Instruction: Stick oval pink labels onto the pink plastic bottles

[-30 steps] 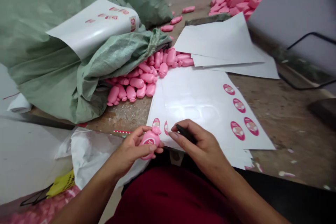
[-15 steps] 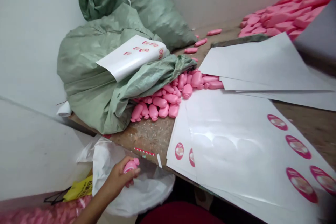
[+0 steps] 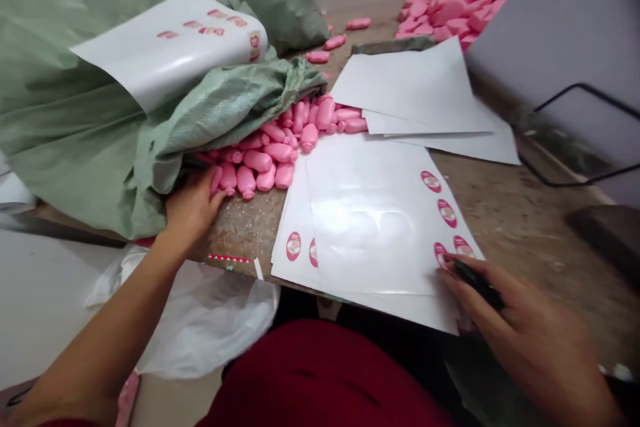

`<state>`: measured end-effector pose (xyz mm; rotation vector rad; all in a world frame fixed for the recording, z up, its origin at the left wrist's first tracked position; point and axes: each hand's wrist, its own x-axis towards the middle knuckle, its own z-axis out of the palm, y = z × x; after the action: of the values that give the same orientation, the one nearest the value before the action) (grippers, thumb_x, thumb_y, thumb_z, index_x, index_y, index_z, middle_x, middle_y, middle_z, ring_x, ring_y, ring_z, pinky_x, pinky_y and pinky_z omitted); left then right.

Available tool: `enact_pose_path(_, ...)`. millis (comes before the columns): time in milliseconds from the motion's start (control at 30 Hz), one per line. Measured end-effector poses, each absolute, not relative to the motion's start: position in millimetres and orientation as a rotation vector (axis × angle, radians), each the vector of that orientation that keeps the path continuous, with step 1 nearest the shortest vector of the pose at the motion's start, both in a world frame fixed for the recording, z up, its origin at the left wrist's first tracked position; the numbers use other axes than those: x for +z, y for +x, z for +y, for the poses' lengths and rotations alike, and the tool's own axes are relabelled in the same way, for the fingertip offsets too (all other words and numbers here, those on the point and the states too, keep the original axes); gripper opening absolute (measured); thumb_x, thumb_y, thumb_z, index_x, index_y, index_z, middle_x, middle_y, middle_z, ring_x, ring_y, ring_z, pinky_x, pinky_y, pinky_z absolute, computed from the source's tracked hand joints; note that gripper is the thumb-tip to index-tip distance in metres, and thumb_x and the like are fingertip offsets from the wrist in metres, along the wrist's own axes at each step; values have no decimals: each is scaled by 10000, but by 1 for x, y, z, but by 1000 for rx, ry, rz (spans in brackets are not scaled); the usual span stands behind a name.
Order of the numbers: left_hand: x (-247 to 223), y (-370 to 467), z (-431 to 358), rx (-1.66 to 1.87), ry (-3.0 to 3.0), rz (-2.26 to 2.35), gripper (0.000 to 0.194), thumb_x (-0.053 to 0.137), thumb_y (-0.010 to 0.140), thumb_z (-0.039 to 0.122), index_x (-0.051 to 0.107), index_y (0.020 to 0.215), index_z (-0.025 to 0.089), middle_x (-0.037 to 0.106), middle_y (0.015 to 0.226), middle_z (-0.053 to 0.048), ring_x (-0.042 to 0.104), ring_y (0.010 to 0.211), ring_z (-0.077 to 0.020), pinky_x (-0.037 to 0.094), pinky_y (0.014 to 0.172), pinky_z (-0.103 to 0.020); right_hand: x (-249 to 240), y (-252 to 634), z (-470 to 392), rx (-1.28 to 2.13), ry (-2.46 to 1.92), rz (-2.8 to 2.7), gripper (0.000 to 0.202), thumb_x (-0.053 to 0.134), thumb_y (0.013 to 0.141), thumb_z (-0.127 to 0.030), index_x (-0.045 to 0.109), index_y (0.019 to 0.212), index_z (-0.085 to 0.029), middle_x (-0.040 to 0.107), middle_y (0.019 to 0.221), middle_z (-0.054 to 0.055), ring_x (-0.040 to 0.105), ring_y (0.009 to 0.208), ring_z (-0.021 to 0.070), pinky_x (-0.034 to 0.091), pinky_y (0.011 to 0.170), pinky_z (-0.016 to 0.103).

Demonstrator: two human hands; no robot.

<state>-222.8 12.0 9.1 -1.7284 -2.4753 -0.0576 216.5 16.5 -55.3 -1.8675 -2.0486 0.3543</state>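
My left hand [image 3: 193, 210] is at the mouth of a green woven sack [image 3: 215, 107], its fingers closed around a small pink bottle [image 3: 215, 180] at the edge of a spilled heap. Similar pink bottles [image 3: 257, 161] lie beside it on the table. On the right, my right hand [image 3: 530, 327] grips a slim black tool [image 3: 477, 283]; what kind it is I cannot make out. Its fingertips touch an oval pink sticker [image 3: 440, 253] near the right edge of a glossy white sticker sheet [image 3: 360, 207].
Blank white sheets [image 3: 405, 83] lie behind the sticker sheet. Another printed sheet [image 3: 165, 60] rests on the sack. A large pink pile [image 3: 455, 7] sits at the back right. Below the table's front edge hangs a white plastic bag [image 3: 200, 320]. A black metal frame [image 3: 580, 87] stands at right.
My left hand has moved from above the white bag, where it held a pink bottle, up to the heap at the sack. My right hand has come into view with the black tool. The view has shifted right.
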Motion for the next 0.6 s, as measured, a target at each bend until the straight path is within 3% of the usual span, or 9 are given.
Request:
enact_pose_path(100,12,-228,15,4,-1687,-2524,461,525,943,443,593,1321,189,689,1190,-149,654,1028,-338,500,822,-389,-38,214,13,588,-1874,-1964,474,503,746,-641,715,983,-290,779,998,107,677,673,312,518,637,452)
enact_pose_path(200,15,-230,6,-13,-1704,-2547,448,539,926,412,596,1305,181,692,1067,-94,654,957,-304,489,827,-378,-29,223,24,591,-2047,-1727,493,530,692,-629,701,1000,-285,762,997,109,648,659,308,500,637,472)
enact_pose_path(333,3,-220,-3,-466,-1612,-2727,521,622,822,415,608,1294,197,641,806,-14,619,751,-218,490,781,-349,-28,233,46,706,-2154,-1494,359,605,675,-552,690,879,-269,734,852,79,653,742,299,487,607,408)
enact_pose_path(467,-20,-206,-1,-1486,-1576,-2880,679,665,718,446,538,1302,122,689,956,-67,627,740,-172,509,739,-307,-42,227,53,786,-2064,-1520,309,640,667,-512,688,831,-254,715,788,68,640,740,282,469,617,386)
enact_pose_path(533,-25,-204,-6,-1652,-1525,-2856,755,678,700,468,489,1341,116,684,1054,-89,629,736,-153,511,730,-298,-53,224,50,780,-2075,-1477,354,652,671,-538,695,875,-251,708,794,75,630,693,276,461,589,390)
enact_pose_path(600,-23,-203,-26,-1554,-1495,-2822,713,689,712,485,517,1313,141,676,1073,-78,618,728,-141,503,723,-288,-63,224,47,695,-2048,-1570,399,629,730,-567,694,963,-250,706,840,96,628,679,277,460,568,398)
